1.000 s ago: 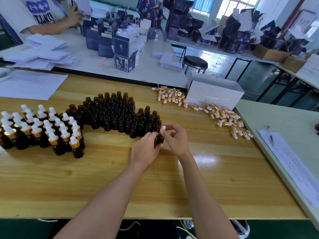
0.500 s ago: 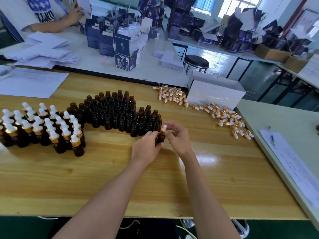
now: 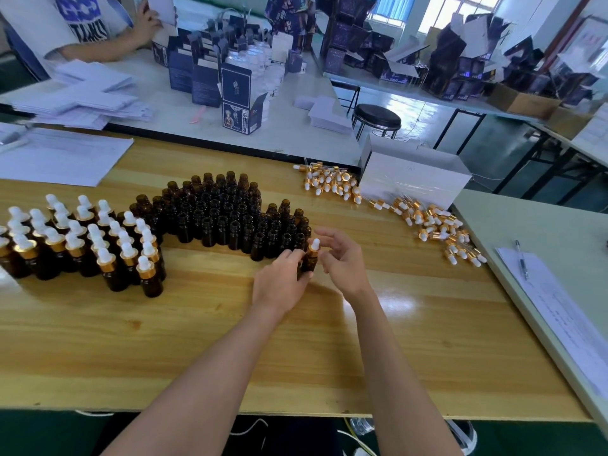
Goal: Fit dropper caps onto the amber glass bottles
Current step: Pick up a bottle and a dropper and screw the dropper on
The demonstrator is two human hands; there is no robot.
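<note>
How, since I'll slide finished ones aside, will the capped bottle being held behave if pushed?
The capped bottle in the left hand looks tall and narrow, so it probably tips if pushed high. Being glass, likely rigid but breakable.

Wooden worktable [image 3: 230,350]: pale varnished planks with a glossy surface. A bright reflection lies on its right part. Directly beyond its far edge stands a light grey table [image 3: 296,139]. A second pale table [image 3: 533,235] adjoins its right end.

A round black stool [image 3: 376,115] on metal legs stands on the floor [image 3: 424,116], between the grey table and a long far table [image 3: 467,105] with black legs.

Floor: smooth, light and glossy, reflecting daylight.

Windows [image 3: 441,11]: top centre, bright, with a blue curtain [image 3: 391,6] at their left.

Wall [image 3: 526,18], right of the windows: white.

Light: daylight enters through the windows.
</note>
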